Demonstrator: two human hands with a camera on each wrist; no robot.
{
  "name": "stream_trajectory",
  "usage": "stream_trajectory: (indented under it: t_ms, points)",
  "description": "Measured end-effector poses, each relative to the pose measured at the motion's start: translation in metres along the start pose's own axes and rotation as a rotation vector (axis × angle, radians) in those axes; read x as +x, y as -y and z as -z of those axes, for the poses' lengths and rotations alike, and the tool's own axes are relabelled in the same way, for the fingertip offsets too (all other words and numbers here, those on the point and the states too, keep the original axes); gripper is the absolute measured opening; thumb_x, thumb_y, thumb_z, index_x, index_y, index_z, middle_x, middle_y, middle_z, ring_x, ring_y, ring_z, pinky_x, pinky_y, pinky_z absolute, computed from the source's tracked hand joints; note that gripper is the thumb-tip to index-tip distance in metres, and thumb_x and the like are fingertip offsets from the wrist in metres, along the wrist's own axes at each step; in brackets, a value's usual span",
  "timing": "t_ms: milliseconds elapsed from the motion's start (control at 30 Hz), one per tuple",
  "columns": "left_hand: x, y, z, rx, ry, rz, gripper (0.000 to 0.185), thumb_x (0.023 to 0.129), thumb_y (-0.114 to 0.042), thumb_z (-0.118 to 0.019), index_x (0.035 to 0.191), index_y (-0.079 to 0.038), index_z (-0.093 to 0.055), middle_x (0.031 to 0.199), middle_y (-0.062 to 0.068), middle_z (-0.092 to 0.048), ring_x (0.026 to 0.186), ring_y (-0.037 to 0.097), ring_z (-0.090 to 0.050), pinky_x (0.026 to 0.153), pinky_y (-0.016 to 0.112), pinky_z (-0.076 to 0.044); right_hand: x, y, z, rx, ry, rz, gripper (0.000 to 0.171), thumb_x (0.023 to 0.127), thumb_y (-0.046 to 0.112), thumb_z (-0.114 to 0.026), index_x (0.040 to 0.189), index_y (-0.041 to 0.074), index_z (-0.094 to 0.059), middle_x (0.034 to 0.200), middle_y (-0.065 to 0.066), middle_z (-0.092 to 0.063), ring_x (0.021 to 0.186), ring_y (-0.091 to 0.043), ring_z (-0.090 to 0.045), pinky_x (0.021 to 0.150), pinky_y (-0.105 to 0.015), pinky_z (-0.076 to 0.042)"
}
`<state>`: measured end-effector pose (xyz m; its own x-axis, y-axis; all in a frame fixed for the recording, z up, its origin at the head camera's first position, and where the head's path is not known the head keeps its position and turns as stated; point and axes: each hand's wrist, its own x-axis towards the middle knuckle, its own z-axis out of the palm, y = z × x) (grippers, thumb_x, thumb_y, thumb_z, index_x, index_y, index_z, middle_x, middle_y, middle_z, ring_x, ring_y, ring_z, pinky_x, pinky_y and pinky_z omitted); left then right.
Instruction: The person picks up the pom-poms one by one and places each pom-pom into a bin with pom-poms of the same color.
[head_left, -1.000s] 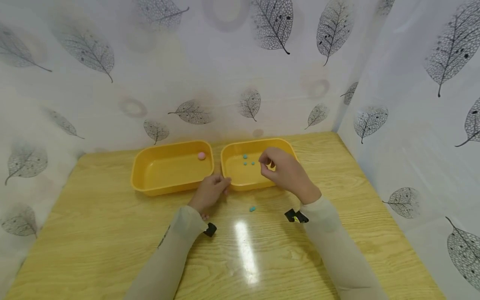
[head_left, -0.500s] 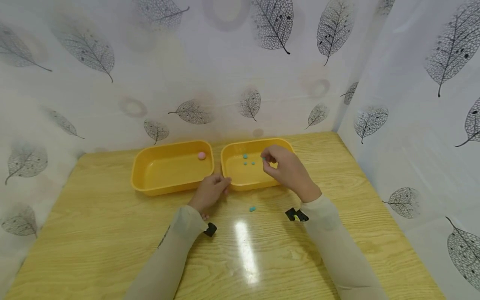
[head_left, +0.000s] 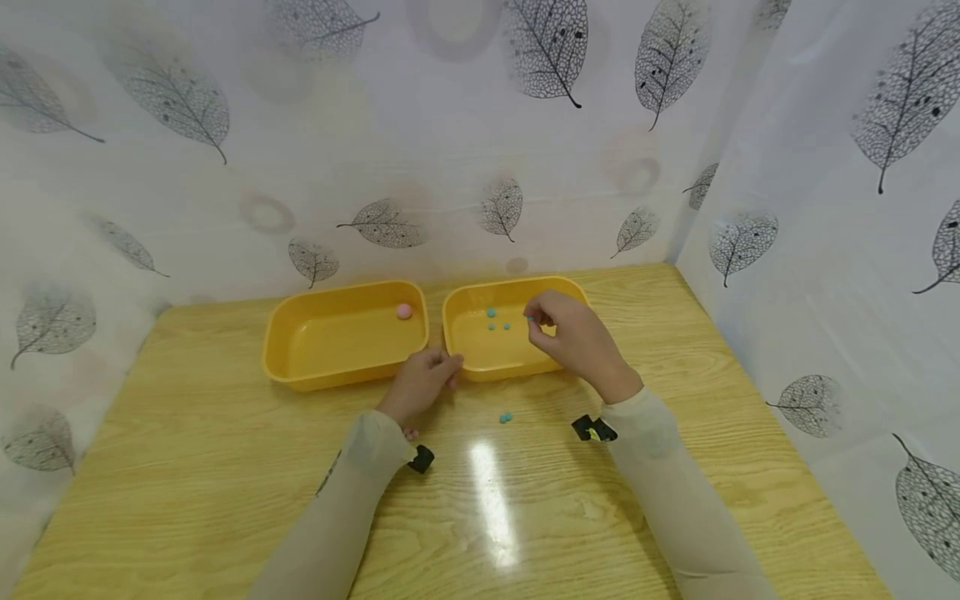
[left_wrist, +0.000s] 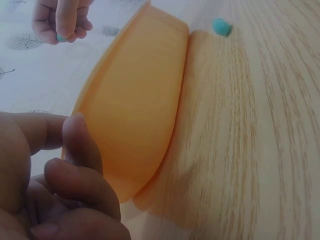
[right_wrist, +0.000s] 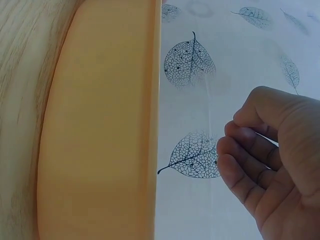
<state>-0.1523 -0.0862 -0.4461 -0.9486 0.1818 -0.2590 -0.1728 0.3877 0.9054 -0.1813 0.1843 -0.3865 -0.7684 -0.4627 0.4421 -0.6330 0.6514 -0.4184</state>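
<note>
My right hand (head_left: 573,337) pinches a small teal ball (left_wrist: 61,38) between thumb and fingertips, above the right yellow tray (head_left: 495,368). Three more teal balls (head_left: 491,312) lie on that tray's floor. At its near left corner, my left hand (head_left: 420,382) holds the rim with curled fingers. The left wrist view shows those fingers (left_wrist: 82,187) against the tray's outer wall (left_wrist: 135,105). From the right wrist, the hand (right_wrist: 272,155) appears beyond the tray rim, its ball hidden behind the fingers.
A longer yellow tray (head_left: 300,383) stands on the left with a pink ball (head_left: 404,311) in its far right corner. Two teal balls (head_left: 506,417) lie close together on the wooden table (head_left: 225,467) in front. A leaf-patterned curtain (head_left: 442,150) hangs behind and to the right.
My right hand has shifted slightly right and back over the tray, and the teal ball now shows at its fingertips. The left hand and both trays have stayed put.
</note>
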Motion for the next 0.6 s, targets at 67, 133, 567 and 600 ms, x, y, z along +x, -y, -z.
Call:
stream_trajectory:
  t_ms: [67, 133, 567, 600]
  points:
    - [-0.0002, 0.0001, 0.0, -0.008, 0.003, 0.0, 0.042, 0.106, -0.041, -0.058, 0.091, -0.003, -0.066, 0.09, 0.007, -0.066, 0.074, 0.023, -0.047, 0.071, 0.036, -0.036, -0.0002, -0.0012, -0.0005, -0.004, 0.003, -0.004, 0.007, 0.095, 0.001, -0.065, 0.101, 0.004, -0.068, 0.093, -0.007, -0.067, 0.08, -0.027, -0.062, 0.073, -0.035, -0.052]
    - [-0.0003, -0.0001, 0.0003, -0.009, 0.003, 0.001, 0.042, 0.106, -0.041, -0.058, 0.091, -0.003, -0.066, 0.09, 0.006, -0.067, 0.075, 0.023, -0.047, 0.072, 0.036, -0.036, -0.0002, -0.0022, -0.0008, -0.009, 0.007, -0.008, 0.007, 0.096, 0.002, -0.065, 0.101, 0.005, -0.068, 0.094, -0.007, -0.067, 0.081, -0.026, -0.062, 0.074, -0.035, -0.052]
    - [-0.001, -0.0013, 0.0001, 0.011, -0.001, 0.003, 0.042, 0.106, -0.042, -0.057, 0.091, -0.004, -0.067, 0.091, 0.005, -0.065, 0.076, 0.023, -0.046, 0.072, 0.036, -0.035, -0.0011, -0.0058, -0.0036, -0.007, 0.012, -0.027, 0.005, 0.096, 0.005, -0.067, 0.1, 0.007, -0.067, 0.093, -0.005, -0.065, 0.081, -0.024, -0.06, 0.074, -0.035, -0.051]
    - [-0.0013, -0.0014, 0.0004, 0.009, -0.002, 0.004, 0.042, 0.106, -0.043, -0.057, 0.092, -0.004, -0.067, 0.091, 0.005, -0.065, 0.075, 0.023, -0.046, 0.072, 0.036, -0.035, -0.0008, -0.0052, -0.0035, -0.008, 0.011, -0.025, 0.005, 0.096, 0.005, -0.067, 0.1, 0.007, -0.067, 0.093, -0.005, -0.065, 0.081, -0.025, -0.061, 0.074, -0.035, -0.051]
